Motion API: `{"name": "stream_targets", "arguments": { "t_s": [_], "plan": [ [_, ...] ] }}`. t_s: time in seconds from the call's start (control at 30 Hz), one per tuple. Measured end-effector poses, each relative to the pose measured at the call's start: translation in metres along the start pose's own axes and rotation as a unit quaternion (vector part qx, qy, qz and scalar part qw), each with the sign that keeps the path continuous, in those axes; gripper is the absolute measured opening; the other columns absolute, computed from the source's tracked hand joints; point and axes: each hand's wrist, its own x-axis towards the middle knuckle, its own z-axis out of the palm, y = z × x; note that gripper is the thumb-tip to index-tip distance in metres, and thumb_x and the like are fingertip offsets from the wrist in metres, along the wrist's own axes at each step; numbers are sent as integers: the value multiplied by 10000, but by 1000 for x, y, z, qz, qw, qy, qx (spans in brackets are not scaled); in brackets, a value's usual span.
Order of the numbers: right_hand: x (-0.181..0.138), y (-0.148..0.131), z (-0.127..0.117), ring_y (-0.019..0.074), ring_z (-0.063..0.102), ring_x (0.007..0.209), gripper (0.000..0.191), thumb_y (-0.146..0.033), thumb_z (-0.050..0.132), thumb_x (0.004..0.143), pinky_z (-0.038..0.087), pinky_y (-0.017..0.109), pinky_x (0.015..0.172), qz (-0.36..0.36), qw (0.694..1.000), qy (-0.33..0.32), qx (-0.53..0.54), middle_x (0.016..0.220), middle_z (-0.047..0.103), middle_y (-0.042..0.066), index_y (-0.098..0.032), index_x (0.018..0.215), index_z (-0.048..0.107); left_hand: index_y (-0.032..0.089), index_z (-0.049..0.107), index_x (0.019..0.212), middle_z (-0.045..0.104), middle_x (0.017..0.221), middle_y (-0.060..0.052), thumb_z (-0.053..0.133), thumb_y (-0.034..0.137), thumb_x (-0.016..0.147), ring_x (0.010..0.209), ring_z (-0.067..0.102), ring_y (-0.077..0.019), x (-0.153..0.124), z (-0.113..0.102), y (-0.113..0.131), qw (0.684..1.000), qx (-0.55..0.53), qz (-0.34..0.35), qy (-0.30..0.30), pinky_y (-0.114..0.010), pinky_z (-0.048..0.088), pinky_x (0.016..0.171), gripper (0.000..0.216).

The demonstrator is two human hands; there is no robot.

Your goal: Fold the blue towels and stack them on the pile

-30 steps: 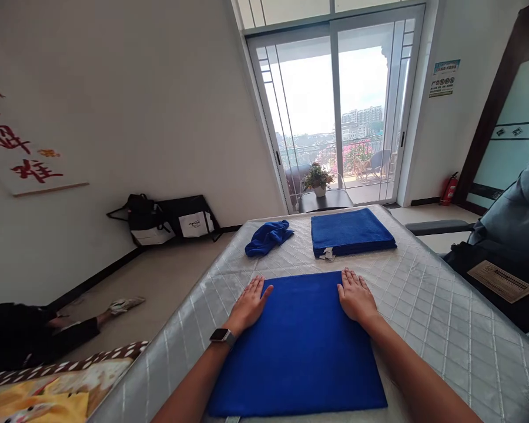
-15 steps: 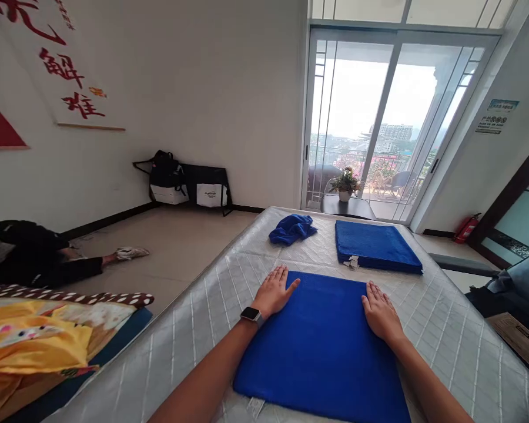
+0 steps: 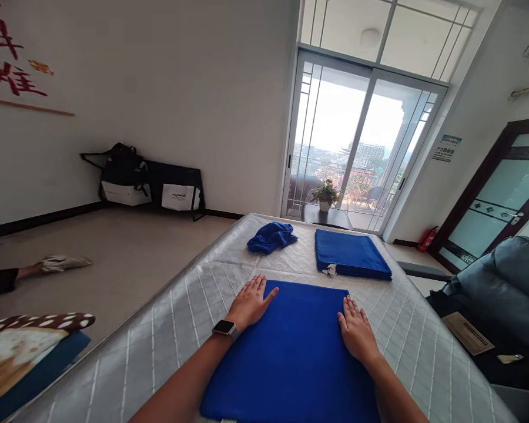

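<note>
A blue cloth point(image 3: 297, 352) lies spread flat on the quilted silver-grey mattress point(image 3: 167, 335) in front of me. My left hand point(image 3: 249, 302) rests flat on its left edge near the far corner, thumb stretched out over the fabric. On the opposite edge, by the far right corner, my right hand point(image 3: 357, 329) lies flat with its fingers straight. Neither hand holds anything. Beyond the right corner sits a neat stack of folded blue cloths point(image 3: 352, 252) with white labels at its near left corner. Left of that stack is a crumpled blue cloth point(image 3: 272, 237).
Past the mattress stands a small dark table point(image 3: 326, 217) with a potted plant point(image 3: 325, 194), before glass sliding doors. A dark armchair point(image 3: 506, 294) is at right. Bedding point(image 3: 30, 352) lies at left, near another person's leg point(image 3: 30, 273).
My view has turned to the right, so the scene sits further left and the armchair and door show more. Both hands stay flat on the cloth's edges.
</note>
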Motion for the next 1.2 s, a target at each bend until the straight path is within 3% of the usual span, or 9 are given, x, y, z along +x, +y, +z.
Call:
{"name": "stream_targets", "arguments": {
  "t_s": [0.4,0.5,0.6,0.8,0.9,1.0,1.2],
  "plan": [
    [-4,1,3,191,139,1512,616,-364,170,1010,104,433,1224,-8,999,23,37,1630,173,79,-107,1569,206,75,352,1509,349,1584,-158,161,706,942,1480,300,-263,-3,-17,13,999,36,-20,-31,-440,237,1213,869],
    [-4,2,5,203,137,1513,622,-361,173,1008,95,435,1226,-10,998,27,58,1630,171,91,-85,1564,209,58,380,1490,372,1569,-178,173,690,950,1476,307,-278,-2,-22,26,997,68,-27,10,-451,247,1210,857],
    [-4,2,5,210,138,1513,623,-357,180,1006,77,431,1228,-8,996,31,85,1631,169,95,-83,1565,207,45,410,1471,387,1563,-185,165,666,964,1477,304,-278,-1,-19,64,997,60,0,43,-437,262,1212,837],
    [-6,6,5,228,123,1516,615,-335,227,997,74,441,1228,-16,993,29,113,1633,178,107,-101,1566,225,170,447,1469,459,1535,-114,225,585,1002,1460,346,-224,-8,26,196,977,-53,205,-28,-427,309,1207,663],
    [-9,9,3,238,95,1520,620,-298,280,980,47,442,1230,-48,991,27,118,1639,147,106,-113,1569,219,196,418,1488,454,1537,-107,193,509,1027,1458,347,-210,-11,47,234,962,-103,247,-45,-443,320,1208,602],
    [-11,10,1,239,85,1521,633,-286,297,971,49,441,1230,-49,990,25,128,1641,135,113,-107,1571,201,178,379,1509,422,1555,-110,147,512,1028,1473,315,-212,-11,53,236,968,-94,221,-68,-461,291,1219,630],
    [-8,5,-1,223,102,1520,616,-301,185,996,58,434,1224,-9,989,19,145,1633,164,124,-55,1560,201,133,285,1545,296,1613,-106,135,604,997,1509,213,-237,-9,41,195,982,18,160,-100,-459,213,1235,738]
  ]
}}
